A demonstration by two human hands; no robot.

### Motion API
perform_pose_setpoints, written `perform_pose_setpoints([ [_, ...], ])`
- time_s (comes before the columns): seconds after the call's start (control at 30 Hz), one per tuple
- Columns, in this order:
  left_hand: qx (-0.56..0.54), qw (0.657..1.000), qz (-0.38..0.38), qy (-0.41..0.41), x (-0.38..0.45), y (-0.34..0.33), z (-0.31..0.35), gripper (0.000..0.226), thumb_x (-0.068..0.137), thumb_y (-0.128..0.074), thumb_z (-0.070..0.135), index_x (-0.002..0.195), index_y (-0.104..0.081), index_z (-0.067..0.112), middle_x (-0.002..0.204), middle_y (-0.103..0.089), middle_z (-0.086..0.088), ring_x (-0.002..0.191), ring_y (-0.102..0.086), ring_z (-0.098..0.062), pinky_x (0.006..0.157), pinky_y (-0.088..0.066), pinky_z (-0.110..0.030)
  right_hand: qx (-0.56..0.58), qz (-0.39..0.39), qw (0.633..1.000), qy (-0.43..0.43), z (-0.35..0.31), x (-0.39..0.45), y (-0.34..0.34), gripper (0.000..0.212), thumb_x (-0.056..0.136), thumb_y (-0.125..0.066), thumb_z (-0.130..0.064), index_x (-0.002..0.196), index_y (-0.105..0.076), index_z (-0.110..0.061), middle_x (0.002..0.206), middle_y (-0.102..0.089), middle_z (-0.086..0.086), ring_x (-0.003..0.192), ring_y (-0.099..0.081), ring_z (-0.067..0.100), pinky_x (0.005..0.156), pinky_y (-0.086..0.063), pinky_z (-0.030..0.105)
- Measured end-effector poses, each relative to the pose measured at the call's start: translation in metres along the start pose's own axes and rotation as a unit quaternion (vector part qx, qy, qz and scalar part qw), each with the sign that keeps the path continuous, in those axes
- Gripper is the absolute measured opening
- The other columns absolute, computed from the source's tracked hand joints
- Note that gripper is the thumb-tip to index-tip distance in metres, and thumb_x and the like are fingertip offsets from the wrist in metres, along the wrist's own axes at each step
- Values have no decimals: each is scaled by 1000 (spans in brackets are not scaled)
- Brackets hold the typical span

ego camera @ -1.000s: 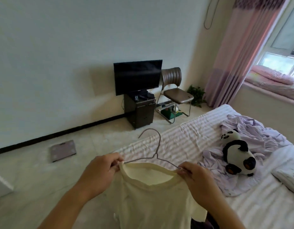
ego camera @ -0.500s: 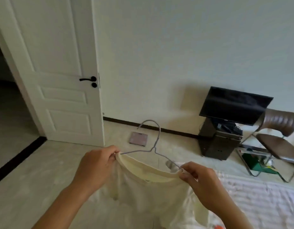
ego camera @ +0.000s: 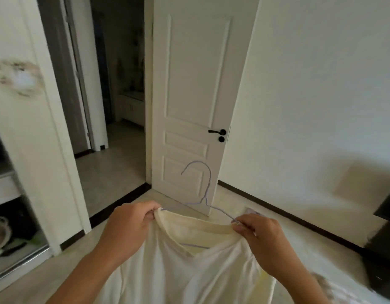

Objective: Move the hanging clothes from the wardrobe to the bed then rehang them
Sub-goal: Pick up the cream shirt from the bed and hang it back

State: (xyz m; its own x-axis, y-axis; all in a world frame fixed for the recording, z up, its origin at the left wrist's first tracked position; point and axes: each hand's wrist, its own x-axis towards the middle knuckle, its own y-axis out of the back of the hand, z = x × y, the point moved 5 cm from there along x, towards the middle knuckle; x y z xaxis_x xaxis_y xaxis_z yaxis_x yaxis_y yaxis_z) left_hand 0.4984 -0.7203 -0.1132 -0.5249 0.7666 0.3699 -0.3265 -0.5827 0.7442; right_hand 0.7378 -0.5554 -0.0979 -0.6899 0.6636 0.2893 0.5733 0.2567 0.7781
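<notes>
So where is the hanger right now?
In the head view, the wire hanger is low in the middle, inside the neck of the cream shirt, between the left hand and right hand, before the white door.

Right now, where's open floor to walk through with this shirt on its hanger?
Bare floor runs through the doorway between the open white door and the wardrobe. A pale strip along the right wall's baseboard is also free. Crowded: the dark stand at far right. Left hand and right hand pinch the shirt collar on the hanger.
</notes>
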Motion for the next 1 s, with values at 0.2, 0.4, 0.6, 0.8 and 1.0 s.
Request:
perform_pose_setpoints([
  [0.2,15,997,12,73,-16,76,-106,23,94,-57,15,89,-67,35,68,-64,17,67,-60,-3,59,-47,-24,37,-30,997,62,-97,56,-84,15,92,-64,-16,80,-73,-18,73,-67,-17,79,-60,-4,68,-40,7],
  [0.4,-9,988,40,148,-33,150,-191,27,95,-57,18,92,-64,44,79,-67,23,80,-61,4,73,-50,-24,85,-46,988,119,-182,108,-163,20,91,-65,-11,74,-69,-21,70,-67,-9,73,-62,8,66,-45,16],
  [0.6,-18,982,81,171,-31,202,-263,24,94,-57,27,112,-58,44,105,-63,25,99,-56,9,82,-43,-15,142,-67,977,145,-244,163,-235,23,92,-64,-15,73,-68,-26,71,-66,-10,73,-61,11,66,-46,21],
  [0.8,24,970,128,204,2,242,-349,16,98,-51,31,109,-61,38,95,-65,21,91,-59,5,78,-45,-16,154,-102,967,177,-297,240,-311,20,92,-64,-21,73,-69,-26,70,-66,-6,70,-61,11,66,-47,28],
  [1.0,39,961,172,212,45,295,-406,22,98,-54,21,79,-60,30,65,-58,8,61,-53,-10,56,-39,-26,137,-172,947,236,-365,313,-362,34,93,-63,-23,66,-57,-41,72,-62,-25,74,-58,3,62,-41,11],
])
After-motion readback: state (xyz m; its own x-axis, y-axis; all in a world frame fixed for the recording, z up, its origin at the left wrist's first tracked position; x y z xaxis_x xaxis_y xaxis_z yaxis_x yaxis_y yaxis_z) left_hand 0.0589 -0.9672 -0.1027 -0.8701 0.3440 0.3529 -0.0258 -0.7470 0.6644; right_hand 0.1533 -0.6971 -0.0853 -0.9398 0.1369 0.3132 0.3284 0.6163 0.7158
